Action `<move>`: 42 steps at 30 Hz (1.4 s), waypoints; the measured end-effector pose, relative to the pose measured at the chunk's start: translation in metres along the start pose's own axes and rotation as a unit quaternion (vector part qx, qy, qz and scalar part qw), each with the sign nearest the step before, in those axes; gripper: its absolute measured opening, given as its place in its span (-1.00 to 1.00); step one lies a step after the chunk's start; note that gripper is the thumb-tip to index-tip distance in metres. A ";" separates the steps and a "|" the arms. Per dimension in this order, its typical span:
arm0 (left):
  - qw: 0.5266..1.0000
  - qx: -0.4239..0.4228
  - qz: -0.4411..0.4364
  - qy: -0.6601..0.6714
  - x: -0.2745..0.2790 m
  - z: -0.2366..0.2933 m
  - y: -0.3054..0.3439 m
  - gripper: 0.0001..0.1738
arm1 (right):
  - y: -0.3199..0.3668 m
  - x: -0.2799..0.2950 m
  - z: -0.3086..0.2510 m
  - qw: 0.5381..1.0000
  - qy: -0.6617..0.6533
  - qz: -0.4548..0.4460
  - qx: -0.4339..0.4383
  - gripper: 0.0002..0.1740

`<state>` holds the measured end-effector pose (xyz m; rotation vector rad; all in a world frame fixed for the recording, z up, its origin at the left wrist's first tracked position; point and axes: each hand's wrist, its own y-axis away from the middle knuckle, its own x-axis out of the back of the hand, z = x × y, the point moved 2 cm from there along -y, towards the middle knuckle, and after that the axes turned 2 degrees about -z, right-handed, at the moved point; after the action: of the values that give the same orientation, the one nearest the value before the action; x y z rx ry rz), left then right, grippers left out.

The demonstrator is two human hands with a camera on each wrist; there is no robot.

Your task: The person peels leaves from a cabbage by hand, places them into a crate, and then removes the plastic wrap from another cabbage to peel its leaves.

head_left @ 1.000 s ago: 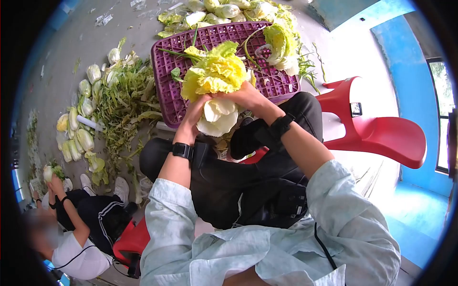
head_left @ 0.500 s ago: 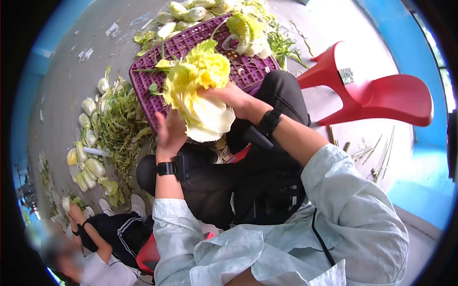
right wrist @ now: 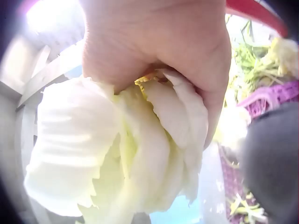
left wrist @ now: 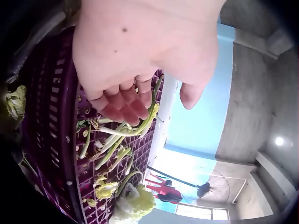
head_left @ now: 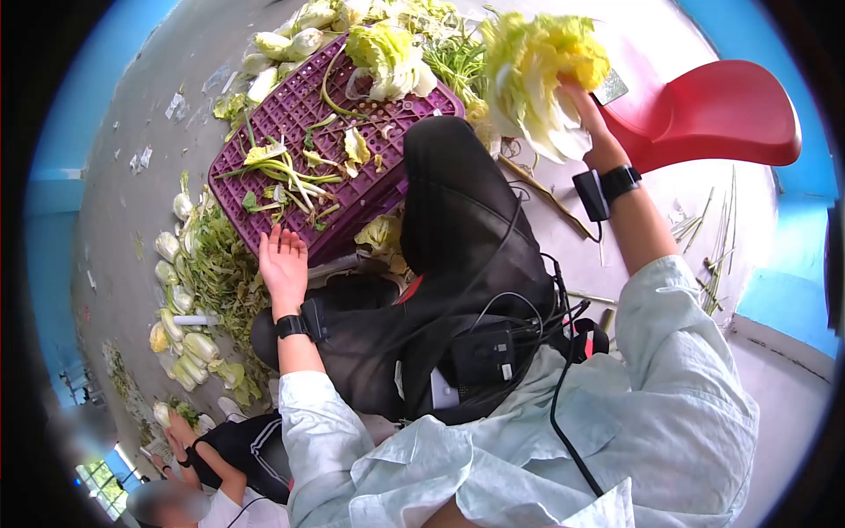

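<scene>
My right hand holds a yellow-green Chinese cabbage out to the right, beside the red chair. In the right wrist view, thumb and fingers grip its pale, loose leaves. My left hand is empty, palm up with fingers loosely extended, by the near edge of the purple crate. The left wrist view has the fingers over that crate, close to some green onions. Another Chinese cabbage rests at the crate's far end.
Whole cabbages lie on the floor behind the crate, with more at the left beside a heap of trimmed leaves. A red chair stands at the right. Another person sits at lower left.
My left hand has let go of the cabbage and drawn back to the crate's near edge. My right hand has carried the cabbage off to the right, away from above the crate.
</scene>
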<state>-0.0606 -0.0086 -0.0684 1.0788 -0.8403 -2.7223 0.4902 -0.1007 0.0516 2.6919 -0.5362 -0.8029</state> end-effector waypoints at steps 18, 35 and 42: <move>0.964 -0.132 0.223 -0.063 0.069 0.126 0.098 -0.78 | -0.070 0.267 0.310 0.951 -0.056 0.190 -0.238 -0.36; 0.950 -0.191 0.242 -0.043 0.077 0.115 0.087 -0.81 | -0.140 0.262 0.346 0.917 0.003 0.215 -0.337 -0.17; 0.951 -0.179 0.249 -0.048 0.057 0.114 0.059 -0.81 | -0.163 0.353 0.453 0.924 0.139 0.228 -0.272 0.01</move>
<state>-0.1843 -0.0218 -0.0040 0.5684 -0.5076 -2.3762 0.5500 -0.1769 -0.5374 2.0052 -0.7079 -0.3567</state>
